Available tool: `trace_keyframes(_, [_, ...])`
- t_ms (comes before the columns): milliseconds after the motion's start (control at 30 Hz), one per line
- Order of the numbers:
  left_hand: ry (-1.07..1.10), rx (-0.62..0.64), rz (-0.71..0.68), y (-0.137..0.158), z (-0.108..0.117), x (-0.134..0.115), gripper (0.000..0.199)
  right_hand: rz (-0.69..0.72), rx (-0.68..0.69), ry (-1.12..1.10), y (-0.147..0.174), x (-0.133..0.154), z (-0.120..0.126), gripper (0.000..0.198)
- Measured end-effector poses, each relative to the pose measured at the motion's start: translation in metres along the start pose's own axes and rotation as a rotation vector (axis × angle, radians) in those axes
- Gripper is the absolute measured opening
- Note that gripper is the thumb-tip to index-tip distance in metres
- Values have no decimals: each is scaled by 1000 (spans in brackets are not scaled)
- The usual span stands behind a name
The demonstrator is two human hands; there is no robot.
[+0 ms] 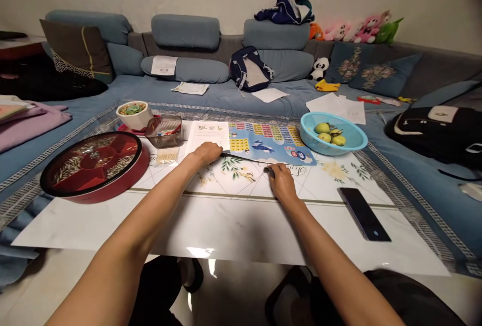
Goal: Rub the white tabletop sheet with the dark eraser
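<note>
white table [226, 220]: cursive lettering [300, 171] partly hidden; small print on the white page [199, 142] unreadable. red divided tray [86, 194] contains small pale pieces [121, 166]; blue basket [356, 138], yellow-green fruit [338, 140]. my left hand [208, 153] meets the near-left corner of the blue sheet [276, 146]; grip: i cannot tell. my right hand [282, 181] pinches a small dark object [268, 171] just before the sheet. phone [364, 214] lies at right.

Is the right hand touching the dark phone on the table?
Apart. The head view shows the right hand well to the left of the phone, with bare tabletop plainly visible between them.
</note>
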State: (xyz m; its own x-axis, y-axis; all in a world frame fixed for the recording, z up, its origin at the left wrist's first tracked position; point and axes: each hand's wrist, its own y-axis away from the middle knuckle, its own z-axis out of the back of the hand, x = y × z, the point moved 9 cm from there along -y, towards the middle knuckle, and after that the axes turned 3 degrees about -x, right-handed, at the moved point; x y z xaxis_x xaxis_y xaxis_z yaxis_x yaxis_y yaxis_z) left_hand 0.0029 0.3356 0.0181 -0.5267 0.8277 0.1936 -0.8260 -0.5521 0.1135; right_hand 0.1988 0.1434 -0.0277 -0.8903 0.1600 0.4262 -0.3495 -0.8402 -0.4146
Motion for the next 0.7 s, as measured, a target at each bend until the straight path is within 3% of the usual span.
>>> trace_keyframes(100, [24, -2, 59, -2, 1, 6, 31, -1, 0, -7, -8, 14, -10, 36])
trace_keyframes(267, [87, -20, 131, -4, -1, 12, 32, 259, 204, -178, -6, 51, -22, 29])
trace_keyframes(367, [132, -32, 138, -5, -3, 12, 33, 217, 169, -266, -16, 45, -12, 25])
trace_keyframes(467, [163, -48, 138, -7, -4, 13, 34, 150, 95, -197, -21, 44, -11, 29])
trace_keyframes(700, [248, -108, 97, -8, -1, 14, 38, 351, 320, -321, -10, 88, -26, 25])
